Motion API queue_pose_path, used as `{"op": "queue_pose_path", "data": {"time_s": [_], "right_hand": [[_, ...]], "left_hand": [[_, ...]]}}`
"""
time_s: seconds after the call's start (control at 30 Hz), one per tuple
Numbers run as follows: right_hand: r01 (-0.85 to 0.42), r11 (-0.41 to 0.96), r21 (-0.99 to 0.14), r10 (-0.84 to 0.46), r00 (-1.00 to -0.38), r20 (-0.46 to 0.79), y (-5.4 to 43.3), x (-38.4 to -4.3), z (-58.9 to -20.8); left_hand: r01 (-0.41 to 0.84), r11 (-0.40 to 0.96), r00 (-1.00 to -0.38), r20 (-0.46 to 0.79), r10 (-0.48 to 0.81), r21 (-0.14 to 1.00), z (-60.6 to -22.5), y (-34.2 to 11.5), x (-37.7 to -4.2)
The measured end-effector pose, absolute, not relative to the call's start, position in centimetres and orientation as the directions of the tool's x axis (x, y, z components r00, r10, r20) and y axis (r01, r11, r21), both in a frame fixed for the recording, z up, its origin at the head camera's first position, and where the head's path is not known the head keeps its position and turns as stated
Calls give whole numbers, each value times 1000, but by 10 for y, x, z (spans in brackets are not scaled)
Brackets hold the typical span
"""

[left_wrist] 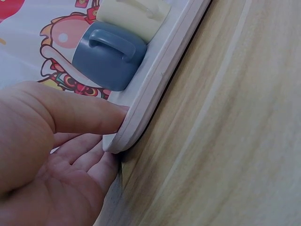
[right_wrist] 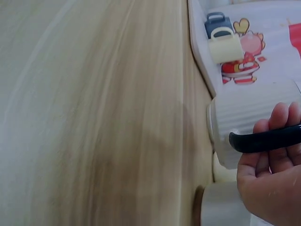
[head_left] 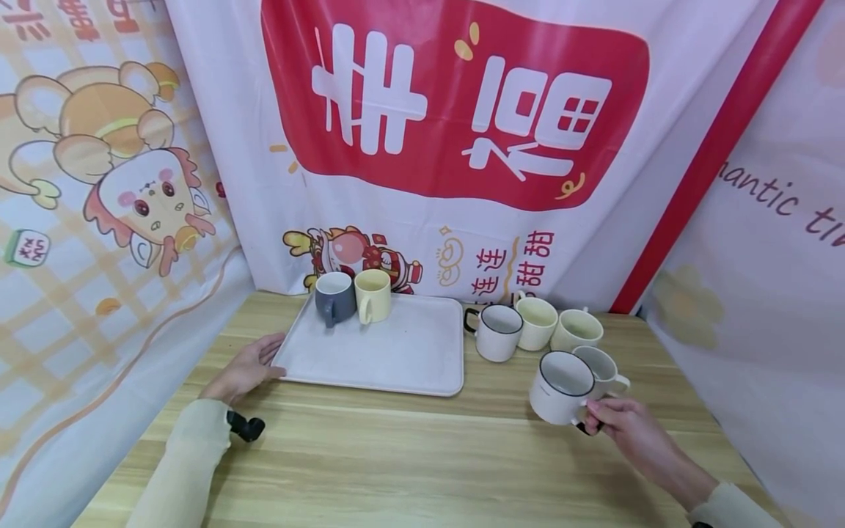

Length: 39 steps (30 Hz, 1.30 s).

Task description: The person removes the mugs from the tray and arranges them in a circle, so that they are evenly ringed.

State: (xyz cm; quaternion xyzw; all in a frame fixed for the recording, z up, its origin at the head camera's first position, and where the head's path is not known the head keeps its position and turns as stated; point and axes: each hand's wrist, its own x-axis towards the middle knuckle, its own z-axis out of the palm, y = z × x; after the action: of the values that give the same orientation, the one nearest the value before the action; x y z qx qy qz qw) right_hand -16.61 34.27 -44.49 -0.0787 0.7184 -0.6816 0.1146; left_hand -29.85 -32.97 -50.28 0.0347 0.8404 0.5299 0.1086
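My right hand [head_left: 627, 425] grips the black handle [right_wrist: 268, 140] of a white mug [head_left: 557, 403] with a dark rim, held up off the table. In the right wrist view this mug shows a ribbed side. At the left end of a white tray [head_left: 396, 359], my left hand [head_left: 247, 367] holds the near corner, thumb on the rim and fingers around the outer edge. A dark blue-grey mug [head_left: 337, 301] and a pale yellow mug [head_left: 373, 295] stand upright side by side at the tray's back left, handles toward me.
Right of the tray stand a white mug [head_left: 496, 341] with a black handle, a cream mug [head_left: 532, 330] and a pale green-cream mug [head_left: 574, 339]. Another white mug [head_left: 604, 381] is partly behind the held one. Printed cloth [head_left: 449, 110] hangs behind the wooden table [head_left: 396, 462].
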Motion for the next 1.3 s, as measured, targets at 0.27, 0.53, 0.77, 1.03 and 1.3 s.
{"op": "queue_pose_path", "data": {"time_s": [0.27, 0.53, 0.77, 1.03, 1.3], "right_hand": [[12, 78, -997, -340, -940, -38, 376, -164, -464], [7, 109, -994, -346, -937, -44, 398, -163, -478], [34, 139, -990, -300, -951, -75, 404, -161, -484], [43, 105, -994, -303, -950, -73, 408, -164, -488], [51, 89, -995, -302, -950, -76, 398, -164, -487]], "left_hand": [[-55, 428, -975, -141, 172, 902, -502, -330, -298], [-54, 438, -975, -142, 169, 897, -499, -328, -297], [-50, 440, -975, -139, 171, 897, -498, -328, -295], [-52, 442, -975, -142, 173, 895, -499, -328, -295], [-42, 433, -974, -133, 181, 900, -497, -329, -294]]}}
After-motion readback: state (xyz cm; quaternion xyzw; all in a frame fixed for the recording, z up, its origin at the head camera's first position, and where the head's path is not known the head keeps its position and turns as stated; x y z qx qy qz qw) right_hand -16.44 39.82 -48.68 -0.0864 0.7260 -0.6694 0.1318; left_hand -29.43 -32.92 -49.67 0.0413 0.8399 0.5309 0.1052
